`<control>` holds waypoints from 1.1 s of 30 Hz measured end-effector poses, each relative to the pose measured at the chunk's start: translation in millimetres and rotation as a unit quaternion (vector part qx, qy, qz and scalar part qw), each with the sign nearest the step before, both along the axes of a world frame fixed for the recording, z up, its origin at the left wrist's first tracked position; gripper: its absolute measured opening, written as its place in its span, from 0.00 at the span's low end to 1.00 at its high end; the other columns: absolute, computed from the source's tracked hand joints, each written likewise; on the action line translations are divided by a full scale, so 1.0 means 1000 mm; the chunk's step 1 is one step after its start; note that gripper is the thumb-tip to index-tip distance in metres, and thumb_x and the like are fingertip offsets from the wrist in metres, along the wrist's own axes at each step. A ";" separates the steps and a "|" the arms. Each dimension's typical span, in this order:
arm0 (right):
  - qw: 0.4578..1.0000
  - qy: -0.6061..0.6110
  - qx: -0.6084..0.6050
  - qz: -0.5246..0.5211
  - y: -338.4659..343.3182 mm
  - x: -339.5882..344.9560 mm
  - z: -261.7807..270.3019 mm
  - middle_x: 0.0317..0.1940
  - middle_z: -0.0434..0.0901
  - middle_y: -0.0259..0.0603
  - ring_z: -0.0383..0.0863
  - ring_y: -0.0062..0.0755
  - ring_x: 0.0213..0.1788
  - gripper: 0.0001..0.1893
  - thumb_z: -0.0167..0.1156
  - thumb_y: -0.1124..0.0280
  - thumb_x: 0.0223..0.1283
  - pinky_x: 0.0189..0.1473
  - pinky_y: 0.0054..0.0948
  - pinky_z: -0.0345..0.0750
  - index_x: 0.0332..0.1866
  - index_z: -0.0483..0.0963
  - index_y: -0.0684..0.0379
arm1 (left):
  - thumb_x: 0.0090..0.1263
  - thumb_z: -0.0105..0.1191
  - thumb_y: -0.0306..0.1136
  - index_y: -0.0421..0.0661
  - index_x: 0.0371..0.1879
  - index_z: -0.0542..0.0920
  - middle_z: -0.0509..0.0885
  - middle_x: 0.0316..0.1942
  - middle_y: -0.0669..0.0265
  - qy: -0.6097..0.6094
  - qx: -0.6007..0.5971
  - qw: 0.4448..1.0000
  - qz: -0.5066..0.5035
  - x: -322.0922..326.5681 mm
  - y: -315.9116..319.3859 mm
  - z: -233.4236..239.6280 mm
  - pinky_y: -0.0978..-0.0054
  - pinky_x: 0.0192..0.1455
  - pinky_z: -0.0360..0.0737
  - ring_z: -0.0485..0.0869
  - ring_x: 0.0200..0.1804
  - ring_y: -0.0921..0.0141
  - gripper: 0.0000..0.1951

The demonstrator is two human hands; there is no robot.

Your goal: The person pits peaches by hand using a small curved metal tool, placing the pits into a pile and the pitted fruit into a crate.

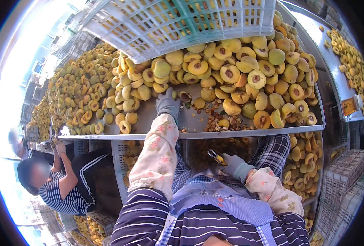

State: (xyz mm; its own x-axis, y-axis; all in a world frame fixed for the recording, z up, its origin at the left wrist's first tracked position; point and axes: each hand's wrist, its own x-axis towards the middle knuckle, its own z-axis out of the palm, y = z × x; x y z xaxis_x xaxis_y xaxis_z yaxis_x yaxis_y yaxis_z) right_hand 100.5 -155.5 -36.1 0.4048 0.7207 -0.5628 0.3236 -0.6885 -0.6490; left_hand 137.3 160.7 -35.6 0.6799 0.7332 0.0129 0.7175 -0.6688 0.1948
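My left hand [168, 103], in a grey glove, reaches over the metal tabletop [148, 115] to the edge of a heap of halved yellow peaches [229, 73]. A small greenish piece shows by its fingertips; whether the fingers grip it is unclear. Just right of it lies a peach half with a dark brown hollow [185, 97]. Below the table's front edge, over my lap, my gloved right hand [235, 166] is closed around a pitting tool [216, 156] with a metal loop and a yellow handle. Peach stones and bits [214, 118] are scattered right of my left hand.
A white plastic crate [200, 33] with peaches stands tilted on the heap. The table's raised metal rim [194, 134] crosses before me. More peaches [302, 163] fill a container below right. A person [62, 184] sits at the left. A jar [352, 104] lies on the right-hand table.
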 end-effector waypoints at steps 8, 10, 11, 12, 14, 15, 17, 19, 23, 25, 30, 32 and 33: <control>0.981 -0.009 0.173 -0.084 0.011 0.008 0.033 0.29 0.77 0.54 0.77 0.53 0.35 0.18 0.59 0.60 0.51 0.35 0.38 0.73 0.45 0.69 0.57 | 0.63 0.44 0.58 0.45 0.47 0.71 0.76 0.37 0.63 -0.431 -0.747 0.481 0.156 -0.060 -0.026 0.041 0.73 0.33 0.77 0.77 0.36 0.67 0.27; 0.970 -0.104 0.204 -0.077 0.021 0.010 0.059 0.26 0.77 0.54 0.77 0.53 0.32 0.19 0.59 0.60 0.51 0.33 0.41 0.73 0.46 0.68 0.57 | 0.65 0.43 0.56 0.45 0.47 0.70 0.76 0.42 0.59 -0.464 -0.757 0.418 0.190 -0.068 -0.084 0.080 0.62 0.47 0.75 0.76 0.44 0.61 0.26; 0.960 -0.164 0.215 -0.072 0.026 0.008 0.067 0.24 0.76 0.53 0.77 0.53 0.31 0.20 0.59 0.60 0.51 0.32 0.43 0.72 0.47 0.67 0.56 | 0.65 0.42 0.55 0.45 0.47 0.70 0.76 0.43 0.58 -0.457 -0.781 0.374 0.206 -0.075 -0.101 0.087 0.59 0.50 0.75 0.76 0.45 0.59 0.25; 0.954 -0.194 0.210 -0.085 0.032 0.006 0.063 0.24 0.76 0.52 0.77 0.53 0.30 0.22 0.60 0.60 0.50 0.32 0.46 0.72 0.49 0.65 0.56 | 0.67 0.41 0.54 0.44 0.47 0.70 0.76 0.43 0.59 -0.442 -0.793 0.379 0.178 -0.083 -0.111 0.083 0.61 0.49 0.76 0.77 0.45 0.61 0.24; 0.954 -0.221 0.185 -0.076 0.034 0.001 0.077 0.24 0.77 0.52 0.77 0.53 0.30 0.22 0.60 0.60 0.50 0.32 0.45 0.72 0.49 0.65 0.57 | 0.69 0.40 0.52 0.43 0.46 0.72 0.78 0.42 0.59 -0.445 -0.768 0.446 0.115 -0.094 -0.136 0.089 0.66 0.47 0.78 0.79 0.44 0.65 0.23; 0.953 -0.234 0.177 -0.075 0.032 -0.001 0.083 0.24 0.77 0.52 0.77 0.53 0.30 0.22 0.59 0.61 0.50 0.32 0.45 0.72 0.49 0.65 0.58 | 0.69 0.40 0.52 0.43 0.45 0.72 0.78 0.41 0.59 -0.443 -0.760 0.461 0.115 -0.097 -0.144 0.090 0.68 0.47 0.78 0.79 0.43 0.65 0.22; 0.952 -0.248 0.167 -0.074 0.025 -0.005 0.081 0.25 0.77 0.52 0.78 0.52 0.30 0.23 0.59 0.61 0.50 0.32 0.44 0.73 0.49 0.64 0.60 | 0.68 0.41 0.52 0.43 0.44 0.73 0.79 0.40 0.60 -0.436 -0.746 0.490 0.115 -0.099 -0.156 0.092 0.70 0.46 0.79 0.80 0.41 0.67 0.22; 0.956 -0.249 0.133 -0.074 0.019 -0.009 0.080 0.25 0.77 0.52 0.78 0.52 0.30 0.23 0.59 0.61 0.50 0.32 0.44 0.73 0.48 0.64 0.60 | 0.68 0.40 0.52 0.44 0.44 0.73 0.79 0.39 0.60 -0.435 -0.740 0.498 0.126 -0.100 -0.160 0.088 0.68 0.45 0.78 0.79 0.40 0.65 0.22; 0.952 -0.262 0.139 -0.081 0.011 -0.016 0.081 0.25 0.77 0.52 0.78 0.53 0.30 0.21 0.59 0.61 0.50 0.31 0.44 0.73 0.47 0.63 0.60 | 0.68 0.37 0.54 0.46 0.46 0.71 0.77 0.41 0.58 -0.429 -0.734 0.504 0.155 -0.101 -0.162 0.086 0.58 0.46 0.77 0.77 0.44 0.60 0.23; 0.950 -0.265 0.146 -0.078 0.009 -0.018 0.080 0.24 0.77 0.52 0.78 0.53 0.30 0.21 0.59 0.61 0.51 0.31 0.44 0.73 0.46 0.63 0.59 | 0.68 0.37 0.54 0.44 0.46 0.71 0.77 0.42 0.57 -0.428 -0.742 0.494 0.152 -0.101 -0.163 0.080 0.58 0.47 0.77 0.77 0.44 0.60 0.24; 0.959 -0.236 0.125 -0.097 0.009 -0.025 0.078 0.25 0.77 0.53 0.77 0.55 0.29 0.20 0.58 0.60 0.52 0.31 0.45 0.73 0.47 0.63 0.57 | 0.68 0.36 0.54 0.42 0.45 0.71 0.77 0.41 0.57 -0.420 -0.758 0.476 0.153 -0.104 -0.170 0.083 0.60 0.45 0.78 0.78 0.43 0.61 0.25; 0.968 -0.191 0.128 -0.102 0.010 -0.026 0.078 0.27 0.77 0.55 0.77 0.56 0.31 0.20 0.57 0.60 0.53 0.32 0.45 0.73 0.48 0.63 0.57 | 0.68 0.36 0.53 0.42 0.44 0.71 0.78 0.39 0.57 -0.438 -0.702 0.541 0.154 -0.104 -0.183 0.093 0.64 0.42 0.79 0.79 0.39 0.62 0.24; 0.972 -0.159 0.138 -0.105 0.011 -0.028 0.081 0.28 0.77 0.56 0.77 0.57 0.32 0.20 0.56 0.61 0.54 0.33 0.45 0.74 0.49 0.63 0.58 | 0.68 0.36 0.53 0.43 0.44 0.71 0.78 0.38 0.57 -0.446 -0.671 0.572 0.153 -0.106 -0.187 0.097 0.65 0.40 0.80 0.80 0.37 0.62 0.23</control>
